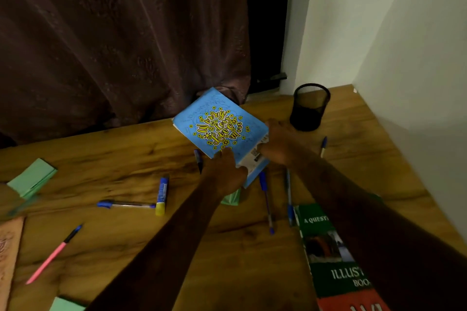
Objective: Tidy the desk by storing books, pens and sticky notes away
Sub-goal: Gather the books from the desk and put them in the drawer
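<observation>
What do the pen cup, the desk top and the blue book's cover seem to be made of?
The pen cup looks like black metal mesh: a fine see-through grid. The desk top shows grain and knots: wood or wood-look laminate, satin. The blue book seems matt paper, its edges worn white.

The left hand (225, 174) hides most of what seems a green sticky pad (231, 200).

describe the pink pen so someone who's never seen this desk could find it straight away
Look at the wooden desk, then its near left part, just right of the tan embossed cover at the left edge. The pink pen lies there slanted, its blue end pointing away. The other pens are blue and clear; this is the only one with a pink barrel.
</observation>
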The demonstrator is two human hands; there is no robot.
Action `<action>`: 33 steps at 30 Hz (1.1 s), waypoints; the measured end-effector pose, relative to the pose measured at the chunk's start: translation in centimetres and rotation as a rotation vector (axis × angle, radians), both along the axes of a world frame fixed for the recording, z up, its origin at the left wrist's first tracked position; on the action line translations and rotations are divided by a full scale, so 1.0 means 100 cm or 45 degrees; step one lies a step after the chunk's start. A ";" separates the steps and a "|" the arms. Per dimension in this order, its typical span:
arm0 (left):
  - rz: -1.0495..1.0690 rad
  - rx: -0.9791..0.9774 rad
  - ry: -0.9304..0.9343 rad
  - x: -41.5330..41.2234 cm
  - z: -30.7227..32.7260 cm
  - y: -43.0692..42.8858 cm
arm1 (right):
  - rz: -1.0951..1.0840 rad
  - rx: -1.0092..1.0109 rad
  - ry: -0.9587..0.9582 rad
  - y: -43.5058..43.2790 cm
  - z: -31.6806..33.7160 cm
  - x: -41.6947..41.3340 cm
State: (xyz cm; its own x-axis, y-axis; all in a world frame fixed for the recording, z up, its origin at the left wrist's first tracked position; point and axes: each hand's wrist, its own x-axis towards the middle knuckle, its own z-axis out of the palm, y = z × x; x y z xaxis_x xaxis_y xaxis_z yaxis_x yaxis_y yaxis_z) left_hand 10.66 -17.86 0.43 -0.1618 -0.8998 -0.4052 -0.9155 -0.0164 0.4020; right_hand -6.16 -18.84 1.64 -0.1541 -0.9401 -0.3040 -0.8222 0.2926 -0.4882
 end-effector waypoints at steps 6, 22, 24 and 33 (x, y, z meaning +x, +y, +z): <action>-0.057 -0.002 0.000 0.005 -0.003 -0.010 | -0.044 0.078 0.088 -0.032 -0.016 0.014; 0.016 0.067 0.194 0.015 -0.007 -0.004 | -0.228 -0.041 -0.194 -0.027 0.008 0.003; 0.055 0.082 0.221 0.017 -0.003 -0.002 | -0.216 -0.091 -0.208 -0.018 0.014 0.003; 0.432 -0.065 0.454 0.018 0.021 0.020 | -0.157 -0.352 -0.247 0.039 0.035 0.004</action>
